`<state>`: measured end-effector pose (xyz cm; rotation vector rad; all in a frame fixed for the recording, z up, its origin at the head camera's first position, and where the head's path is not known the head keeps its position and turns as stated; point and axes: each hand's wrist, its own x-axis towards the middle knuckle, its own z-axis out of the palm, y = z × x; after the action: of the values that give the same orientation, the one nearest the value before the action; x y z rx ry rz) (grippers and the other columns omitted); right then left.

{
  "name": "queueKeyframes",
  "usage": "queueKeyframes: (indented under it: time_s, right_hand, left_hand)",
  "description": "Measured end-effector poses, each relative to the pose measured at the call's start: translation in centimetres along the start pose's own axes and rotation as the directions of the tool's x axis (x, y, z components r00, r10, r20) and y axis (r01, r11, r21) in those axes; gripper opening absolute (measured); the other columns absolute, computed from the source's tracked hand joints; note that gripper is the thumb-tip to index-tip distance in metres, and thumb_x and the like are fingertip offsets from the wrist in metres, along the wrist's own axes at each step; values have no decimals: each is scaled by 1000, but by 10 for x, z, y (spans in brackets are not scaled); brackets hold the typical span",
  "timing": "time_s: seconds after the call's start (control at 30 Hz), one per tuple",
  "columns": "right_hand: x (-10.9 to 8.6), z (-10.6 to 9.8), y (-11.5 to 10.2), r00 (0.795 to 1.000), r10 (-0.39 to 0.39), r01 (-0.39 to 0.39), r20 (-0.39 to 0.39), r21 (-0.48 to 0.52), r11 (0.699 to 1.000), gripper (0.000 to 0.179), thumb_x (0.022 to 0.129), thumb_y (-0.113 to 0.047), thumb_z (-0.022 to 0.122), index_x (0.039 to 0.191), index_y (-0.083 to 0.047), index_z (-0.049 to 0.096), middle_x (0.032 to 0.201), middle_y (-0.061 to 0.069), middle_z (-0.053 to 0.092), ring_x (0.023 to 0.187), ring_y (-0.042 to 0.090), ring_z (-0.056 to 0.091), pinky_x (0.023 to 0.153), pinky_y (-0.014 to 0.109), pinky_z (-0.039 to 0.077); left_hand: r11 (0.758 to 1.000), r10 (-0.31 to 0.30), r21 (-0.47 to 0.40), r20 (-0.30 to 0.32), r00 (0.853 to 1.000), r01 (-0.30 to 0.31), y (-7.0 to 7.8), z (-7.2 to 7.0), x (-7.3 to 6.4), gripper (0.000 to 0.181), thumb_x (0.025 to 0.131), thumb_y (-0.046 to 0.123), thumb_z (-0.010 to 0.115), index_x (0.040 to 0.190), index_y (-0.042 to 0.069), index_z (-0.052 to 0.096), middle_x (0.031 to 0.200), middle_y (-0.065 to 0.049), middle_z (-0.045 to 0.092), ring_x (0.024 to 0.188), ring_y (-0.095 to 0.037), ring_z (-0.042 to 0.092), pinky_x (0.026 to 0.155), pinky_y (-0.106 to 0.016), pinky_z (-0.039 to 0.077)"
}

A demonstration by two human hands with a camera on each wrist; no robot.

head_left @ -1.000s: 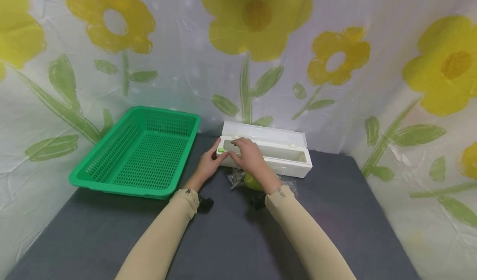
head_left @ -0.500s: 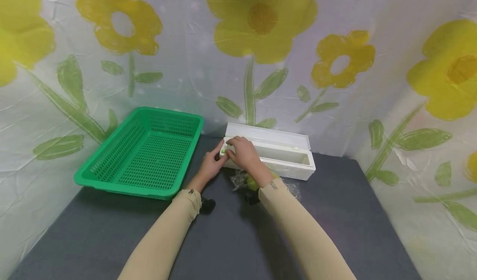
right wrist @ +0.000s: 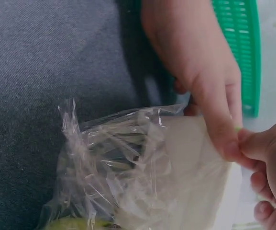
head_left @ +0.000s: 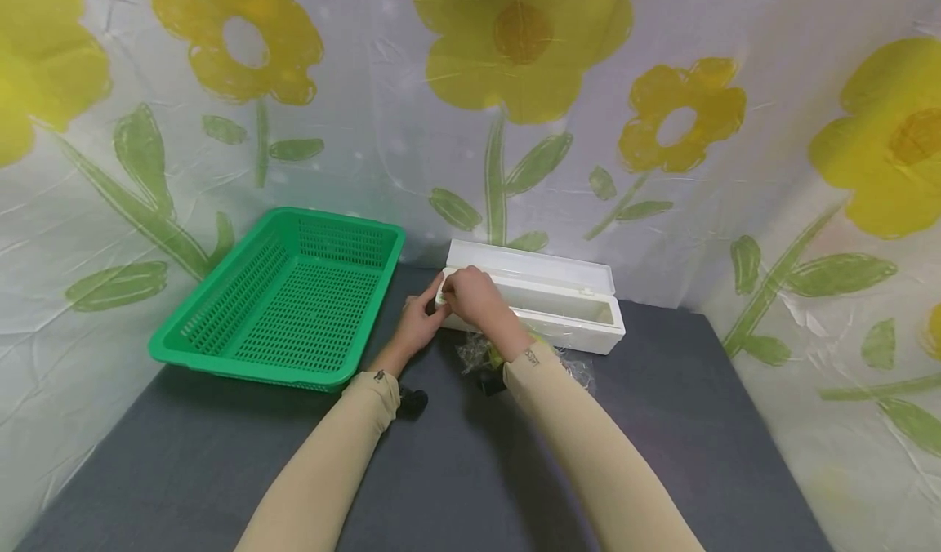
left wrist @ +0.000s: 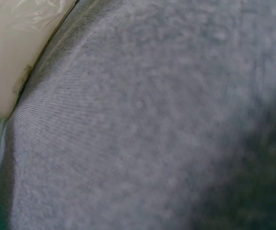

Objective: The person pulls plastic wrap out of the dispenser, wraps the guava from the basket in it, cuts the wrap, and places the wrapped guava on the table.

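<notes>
A long white plastic-wrap box [head_left: 588, 336] lies at the back of the table with its lid [head_left: 529, 264] tipped back. My left hand [head_left: 413, 325] grips its left end, thumb on the front edge in the right wrist view. My right hand [head_left: 478, 297] has its fingers curled over the same end and pinches a small green slider [right wrist: 237, 128], mostly hidden by the thumbs. Crumpled clear plastic wrap [right wrist: 128, 167] spreads from the box front. Under my right forearm sits a yellow-green round item [head_left: 496, 358], touched by the wrap and partly hidden.
A green slotted basket [head_left: 353, 348] stands left of the box. Dark grey cloth [head_left: 441, 470] covers the table. A flower-printed curtain [head_left: 353, 152] rises close behind and along both sides. The left wrist view holds mainly the cloth and a corner of the box.
My right fingers have closed in on the green slider, which showed in the earlier head frames and is now covered. My right forearm has shifted slightly left. My left hand keeps its place on the box.
</notes>
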<state>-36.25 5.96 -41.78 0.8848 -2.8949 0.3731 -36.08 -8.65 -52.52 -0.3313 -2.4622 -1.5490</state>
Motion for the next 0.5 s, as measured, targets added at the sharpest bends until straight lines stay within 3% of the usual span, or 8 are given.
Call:
queueKeyframes:
  time_s: [0.1, 0.17, 0.33, 0.5]
  right_hand:
    - [1, -2, 1, 998, 51, -53, 45, 36, 998, 21, 106, -13, 66, 119, -4, 80, 116, 12, 78, 108, 28, 73, 96, 38, 58]
    - [0, -3, 2, 995, 76, -79, 61, 60, 995, 21, 106, -13, 67, 120, -4, 79, 117, 12, 78, 110, 28, 73, 97, 38, 58]
    - [-2, -5, 6, 993, 92, -98, 73, 96, 991, 21, 106, -15, 68, 119, -4, 80, 117, 12, 78, 106, 27, 74, 93, 37, 59]
    - [-2, -4, 9, 994, 87, -95, 71, 121, 988, 20, 105, -16, 69, 118, -5, 80, 115, 12, 78, 103, 26, 74, 90, 37, 60]
  left_hand:
    - [1000, -19, 24, -1, 1000, 19, 1, -1, 0, 68, 105, 24, 69, 165, 15, 38, 116, -28, 73, 122, -44, 51, 109, -61, 43]
    - [999, -22, 34, 3, 1000, 22, 1, -1, 1, 68, 105, 26, 69, 165, 15, 39, 134, -27, 68, 128, -45, 50, 112, -63, 41]
    - [998, -26, 62, 19, 999, 25, 2, -2, 2, 70, 105, 29, 70, 165, 15, 38, 137, -26, 67, 127, -44, 49, 112, -61, 41]
    - [996, -44, 81, 33, 998, 42, 3, -4, 2, 71, 105, 33, 69, 166, 17, 37, 129, -25, 72, 130, -42, 46, 112, -61, 41]
